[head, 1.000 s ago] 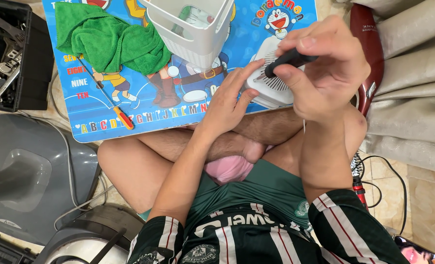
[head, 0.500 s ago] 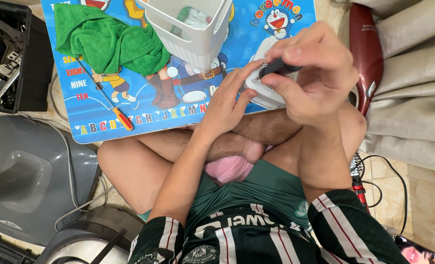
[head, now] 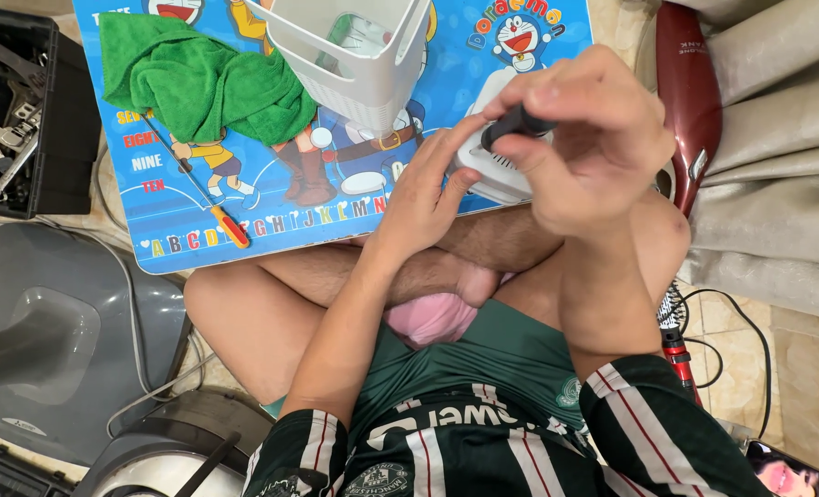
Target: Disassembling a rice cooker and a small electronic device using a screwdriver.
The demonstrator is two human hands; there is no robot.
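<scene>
The white vented device (head: 494, 170) is rested at the near edge of a blue cartoon-printed surface (head: 557, 55), just above the crossed legs. It is steadied by the left hand (head: 425, 189), whose fingers are laid flat against its side, the grip not clenched. A black tool handle (head: 513, 124) is pinched in the grip of the right hand (head: 594, 138), directly over the device. A green cloth (head: 198, 78), a white basket (head: 354, 55) and a red-handled screwdriver (head: 209, 210) are spread farther back on the surface.
</scene>
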